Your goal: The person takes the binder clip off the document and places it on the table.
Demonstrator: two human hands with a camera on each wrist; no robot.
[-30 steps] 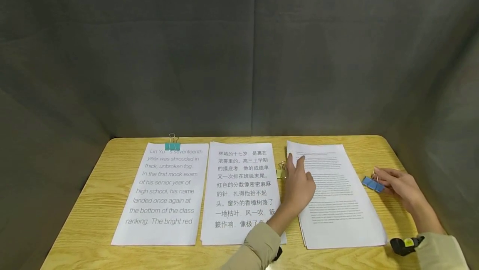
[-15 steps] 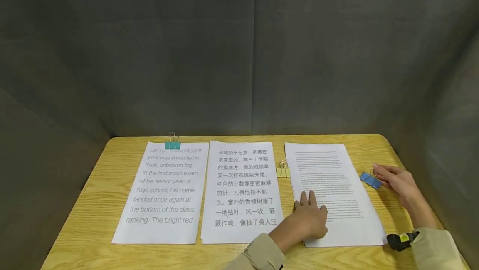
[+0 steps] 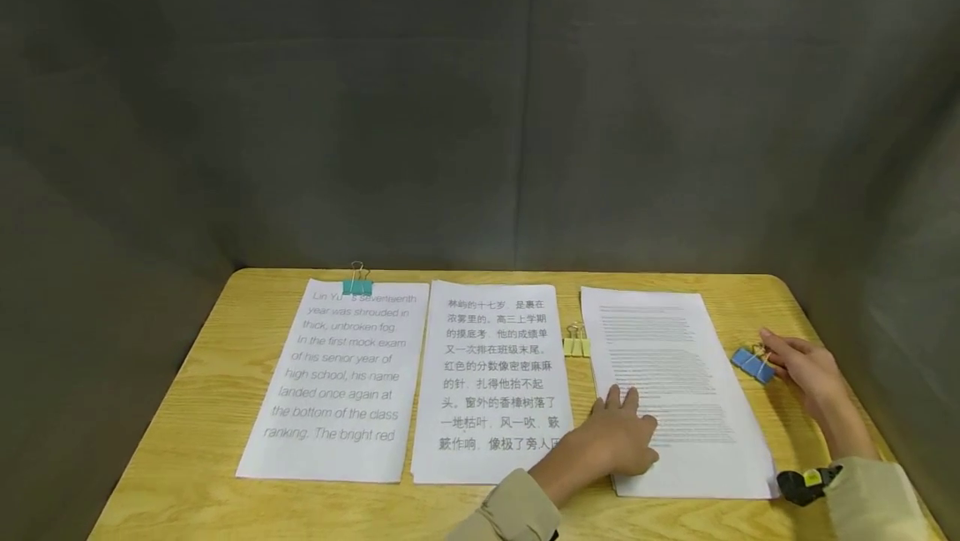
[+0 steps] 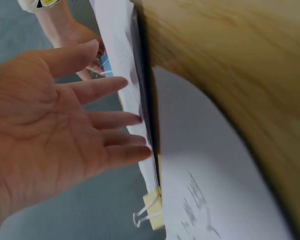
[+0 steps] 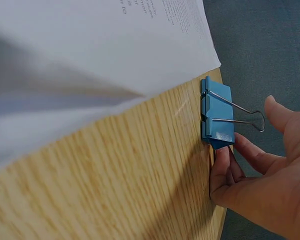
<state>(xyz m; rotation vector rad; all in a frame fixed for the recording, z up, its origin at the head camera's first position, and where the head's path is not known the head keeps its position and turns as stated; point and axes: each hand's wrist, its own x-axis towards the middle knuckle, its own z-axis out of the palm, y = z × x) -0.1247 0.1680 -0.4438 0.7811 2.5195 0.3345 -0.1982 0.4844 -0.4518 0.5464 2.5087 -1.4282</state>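
Note:
My left hand (image 3: 618, 437) is at the lower left edge of the right-hand paper stack (image 3: 693, 470), fingers straight and spread. In the left wrist view its fingertips reach the stack's long side. Right of that stack, my right hand (image 3: 810, 370) holds a blue binder clip (image 3: 753, 364) with loosely curled fingers. The right wrist view shows the clip (image 5: 218, 111) with its mouth toward the paper, its wire handle near my thumb and the other fingers under its lower end. A yellow binder clip (image 3: 577, 348) sits at the left edge of the right-hand stack.
Left of my hands lie a middle stack with Chinese text (image 3: 487, 383) and a left stack with large English print (image 3: 333, 383). A teal binder clip (image 3: 357, 287) grips the left stack's top edge. A dark cloth (image 3: 375, 107) hangs behind the wooden table (image 3: 187, 408).
My left hand has slid from the upper left of the right-hand stack down to its lower left, uncovering the yellow clip. My right hand and the blue clip have shifted only slightly.

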